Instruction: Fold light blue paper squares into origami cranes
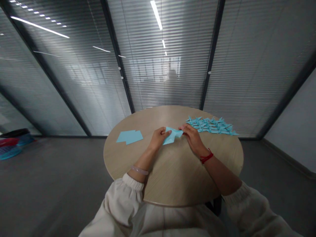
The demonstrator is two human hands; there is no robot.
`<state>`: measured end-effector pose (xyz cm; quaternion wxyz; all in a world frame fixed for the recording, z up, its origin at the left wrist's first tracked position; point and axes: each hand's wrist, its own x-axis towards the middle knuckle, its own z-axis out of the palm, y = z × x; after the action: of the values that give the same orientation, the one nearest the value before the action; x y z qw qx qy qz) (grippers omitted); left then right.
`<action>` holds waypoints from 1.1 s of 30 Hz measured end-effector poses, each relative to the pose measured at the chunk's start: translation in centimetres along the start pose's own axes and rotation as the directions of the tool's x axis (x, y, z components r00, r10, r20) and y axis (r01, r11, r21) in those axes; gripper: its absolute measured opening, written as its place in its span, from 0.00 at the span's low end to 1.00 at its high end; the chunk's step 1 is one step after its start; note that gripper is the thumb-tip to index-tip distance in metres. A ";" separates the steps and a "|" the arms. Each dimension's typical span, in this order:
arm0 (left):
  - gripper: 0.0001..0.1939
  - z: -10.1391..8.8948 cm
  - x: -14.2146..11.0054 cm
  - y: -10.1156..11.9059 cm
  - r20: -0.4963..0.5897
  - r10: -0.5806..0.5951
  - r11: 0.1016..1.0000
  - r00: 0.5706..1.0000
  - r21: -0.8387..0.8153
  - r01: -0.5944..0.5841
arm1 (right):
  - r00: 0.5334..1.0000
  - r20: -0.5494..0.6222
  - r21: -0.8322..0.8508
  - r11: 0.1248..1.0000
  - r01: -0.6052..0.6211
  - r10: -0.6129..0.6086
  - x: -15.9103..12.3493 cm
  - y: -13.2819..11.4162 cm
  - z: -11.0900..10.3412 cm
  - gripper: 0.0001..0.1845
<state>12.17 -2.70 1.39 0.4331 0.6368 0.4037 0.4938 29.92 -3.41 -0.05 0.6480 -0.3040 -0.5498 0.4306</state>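
A light-blue sheet of paper (pixel 169 139), partly folded, is held up between both my hands over the middle of the round table. My left hand (pixel 158 137) pinches its left edge, thumb on top. At the right corner, the fingers of my right hand (pixel 192 136) are closed on the same paper. Flat blue paper sheets (pixel 130 136) lie overlapping to the left of my left hand. Beyond my right hand, many folded blue paper figures (pixel 209 125), which look like origami cranes, stand packed in rows.
The round wooden table (pixel 177 184) reaches close to my body, its far edge near a glass wall with blinds (pixel 170 89). Baskets or bins (pixel 14 143) stand on the floor at far left. A white wall (pixel 293 121) rises at the right.
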 end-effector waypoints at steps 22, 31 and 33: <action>0.33 0.5 -0.4 1.1 -0.007 0.035 0.999 0.999 -0.013 -0.035 | 0.978 0.089 0.045 0.980 -0.193 0.188 -0.1 0.9 0.3 0.17; 0.23 0.3 -0.9 1.3 0.165 -0.076 0.943 0.983 -0.309 0.125 | 0.989 0.032 0.034 0.989 -0.143 0.142 0.0 1.2 0.0 0.18; 0.23 0.3 -0.8 1.1 0.187 -0.067 0.952 0.980 -0.282 0.119 | 0.991 0.031 0.002 0.991 -0.132 0.132 0.1 1.2 0.0 0.17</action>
<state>12.41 -3.84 2.21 0.5788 0.5873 0.3164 0.4690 29.66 -2.84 -1.05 0.6101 -0.3318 -0.5376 0.4782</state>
